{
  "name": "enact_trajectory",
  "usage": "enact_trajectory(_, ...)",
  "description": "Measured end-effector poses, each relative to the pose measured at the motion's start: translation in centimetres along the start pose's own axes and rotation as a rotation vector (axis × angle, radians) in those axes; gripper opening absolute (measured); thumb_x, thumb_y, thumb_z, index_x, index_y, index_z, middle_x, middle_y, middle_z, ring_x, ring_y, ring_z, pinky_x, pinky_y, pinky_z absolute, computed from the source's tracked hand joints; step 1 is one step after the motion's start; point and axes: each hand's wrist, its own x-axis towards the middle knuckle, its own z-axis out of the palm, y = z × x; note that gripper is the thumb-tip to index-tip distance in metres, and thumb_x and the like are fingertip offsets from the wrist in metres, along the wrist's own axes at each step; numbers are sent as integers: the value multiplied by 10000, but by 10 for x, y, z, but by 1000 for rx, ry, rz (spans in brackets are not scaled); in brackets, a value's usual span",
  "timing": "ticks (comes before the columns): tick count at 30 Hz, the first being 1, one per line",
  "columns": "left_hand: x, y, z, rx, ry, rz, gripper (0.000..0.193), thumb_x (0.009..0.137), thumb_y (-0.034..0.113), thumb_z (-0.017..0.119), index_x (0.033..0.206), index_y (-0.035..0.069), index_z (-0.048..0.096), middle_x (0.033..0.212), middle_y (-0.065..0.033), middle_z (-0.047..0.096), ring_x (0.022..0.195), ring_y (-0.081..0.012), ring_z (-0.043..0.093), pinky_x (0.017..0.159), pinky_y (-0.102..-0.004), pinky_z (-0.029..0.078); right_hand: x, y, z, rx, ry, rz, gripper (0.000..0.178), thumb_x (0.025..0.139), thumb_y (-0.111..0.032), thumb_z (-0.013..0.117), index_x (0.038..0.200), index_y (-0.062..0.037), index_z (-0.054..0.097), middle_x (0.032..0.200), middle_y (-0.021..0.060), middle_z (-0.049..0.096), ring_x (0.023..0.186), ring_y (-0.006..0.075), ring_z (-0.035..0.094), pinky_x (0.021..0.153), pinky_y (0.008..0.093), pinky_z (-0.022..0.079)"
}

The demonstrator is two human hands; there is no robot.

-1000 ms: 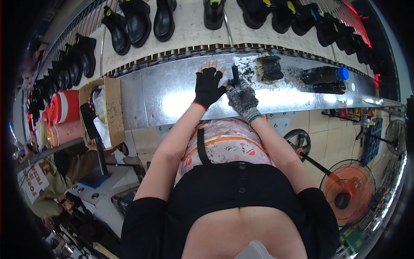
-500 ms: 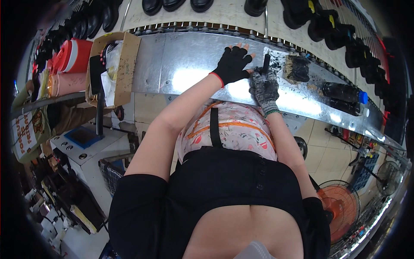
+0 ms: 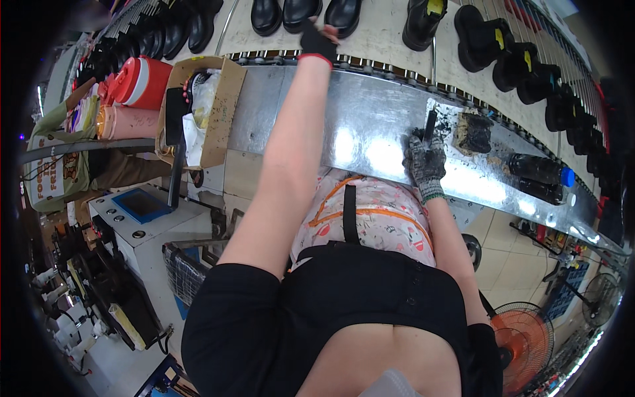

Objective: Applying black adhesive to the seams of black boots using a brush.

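Note:
My left hand (image 3: 319, 41), in a black fingerless glove with a red cuff, stretches over the conveyor's near edge. It overlaps the near ends of two black shoes, a middle one (image 3: 299, 13) and a right one (image 3: 344, 18). Its fingers look apart, with nothing seen in them; whether they touch a shoe is unclear. Low over the metal shelf (image 3: 274, 106), my right hand (image 3: 425, 159), in a dirty grey knit glove, is closed round a black stick-like tool (image 3: 430, 122). The tool's end lies by a black-smeared white sheet (image 3: 446, 114).
A blackened block-like pad (image 3: 475, 132) sits right of the tool. Dark plastic bottles, one blue-capped (image 3: 539, 169), lie farther right. At left stand a cardboard box (image 3: 228, 109) of small items and a red jug (image 3: 142, 83). More black footwear (image 3: 479, 40) lines the conveyor (image 3: 387, 56).
My left hand has left the metal shelf and moved forward and left to the shoes on the conveyor. My right hand stays low over the shelf with the tool. The whole view has shifted slightly.

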Motion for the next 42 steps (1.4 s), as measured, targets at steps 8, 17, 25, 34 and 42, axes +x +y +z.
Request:
enact_trajectory(8,56,-13,-40,254,284,-9,262,824,383,597,870,128,556,735,-78,623,672,-239,622,585,-366,484,3,3,-5,-86,37,-24,260,845,-292,634,976,-69,610,642,49,595,487,126,564,521,290,467)
enact_trajectory(17,78,-52,-52,489,618,-43,273,835,382,562,918,124,526,785,-116,637,736,-286,636,625,-393,493,-2,-14,-5,-2,28,38,214,847,-244,647,964,-72,598,617,23,567,476,106,544,443,256,443)
enact_trajectory(25,31,-19,-9,1083,16,434,314,790,371,595,977,124,541,845,-137,643,856,-367,620,710,-469,483,0,-2,-16,33,93,59,197,845,-250,642,922,-82,575,610,14,557,437,111,524,412,259,435)
enact_trajectory(34,-98,-51,-20,1365,-157,686,573,799,364,603,1308,137,471,1364,-175,396,1247,-358,380,1035,-510,263,-2,0,-2,143,-45,10,174,850,-149,619,1001,-85,561,688,19,590,465,99,510,392,239,419)
enact_trajectory(42,-157,-37,-16,1312,-110,536,499,823,320,580,1270,111,503,1429,-182,334,1321,-346,319,1070,-501,226,-6,-13,2,314,-37,59,177,822,-147,662,963,-81,578,670,5,577,451,95,515,395,241,431)
